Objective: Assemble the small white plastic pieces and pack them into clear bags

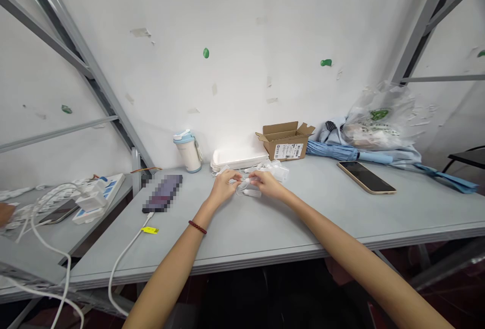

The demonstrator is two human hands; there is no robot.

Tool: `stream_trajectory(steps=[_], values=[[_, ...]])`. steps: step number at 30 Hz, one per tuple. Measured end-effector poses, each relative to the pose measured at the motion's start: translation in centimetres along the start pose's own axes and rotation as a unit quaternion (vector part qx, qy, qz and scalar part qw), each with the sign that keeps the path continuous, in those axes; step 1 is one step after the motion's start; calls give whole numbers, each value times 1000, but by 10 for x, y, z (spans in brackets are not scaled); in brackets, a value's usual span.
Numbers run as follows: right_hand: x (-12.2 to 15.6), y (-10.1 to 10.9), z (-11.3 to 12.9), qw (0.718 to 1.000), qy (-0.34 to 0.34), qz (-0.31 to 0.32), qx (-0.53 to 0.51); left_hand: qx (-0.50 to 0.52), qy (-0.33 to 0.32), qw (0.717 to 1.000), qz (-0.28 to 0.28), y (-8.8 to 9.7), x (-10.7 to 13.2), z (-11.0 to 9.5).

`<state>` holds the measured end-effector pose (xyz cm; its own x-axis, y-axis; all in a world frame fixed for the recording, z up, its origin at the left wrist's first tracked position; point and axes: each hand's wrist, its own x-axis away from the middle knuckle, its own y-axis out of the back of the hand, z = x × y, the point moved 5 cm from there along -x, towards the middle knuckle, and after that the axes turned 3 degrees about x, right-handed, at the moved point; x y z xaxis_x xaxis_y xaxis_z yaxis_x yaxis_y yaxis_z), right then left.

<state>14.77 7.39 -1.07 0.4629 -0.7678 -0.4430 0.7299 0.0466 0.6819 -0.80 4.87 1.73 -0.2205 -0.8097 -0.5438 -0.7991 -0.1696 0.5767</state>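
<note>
At the middle of the grey table, my left hand (225,186) and my right hand (267,183) face each other with fingers pinched. A small white plug-like piece (247,181) on a thin white cord sits at the fingertips of my right hand. Whatever my left fingertips pinch is too small to make out. Just below, a white stick-shaped piece (252,193) with a cord lies on the table. Behind my hands are clear plastic wrapping (278,171) and a stack of flat white pieces (238,158).
An open cardboard box (288,142) stands behind, beside a blue umbrella (333,150) and a plastic bag (379,122). A phone (367,177) lies right. Left are a cup (188,153) and a phone (162,193) on a white cable (125,253). Metal shelf posts (94,76) flank the table.
</note>
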Motion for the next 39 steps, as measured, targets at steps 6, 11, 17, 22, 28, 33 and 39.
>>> stream_trajectory(steps=[6, 11, 17, 22, 28, 33, 39], values=[[4, 5, 1, 1000, -25, 1, -15, -12, -36, 999, 8, -7, 6, -11], [7, 4, 6, 1000, -9, -11, -3, -24, -64, 998, 9, -12, 9, -13], [5, 3, 5, 1000, -12, -24, -15, -6, -47, 999, -6, -11, 8, -9], [-3, 3, -5, 998, -34, -38, -21, 75, 47, 995, -41, 5, -4, 19], [-3, 1, 1, 998, -4, -66, -22, 158, 134, 978, 9, 4, -6, 35], [3, 0, 13, 996, 22, -81, 5, 172, 124, 977, 22, -6, -2, 21], [11, 6, 15, 995, 35, -91, -2, 183, 121, 975, 22, -12, 2, 12]])
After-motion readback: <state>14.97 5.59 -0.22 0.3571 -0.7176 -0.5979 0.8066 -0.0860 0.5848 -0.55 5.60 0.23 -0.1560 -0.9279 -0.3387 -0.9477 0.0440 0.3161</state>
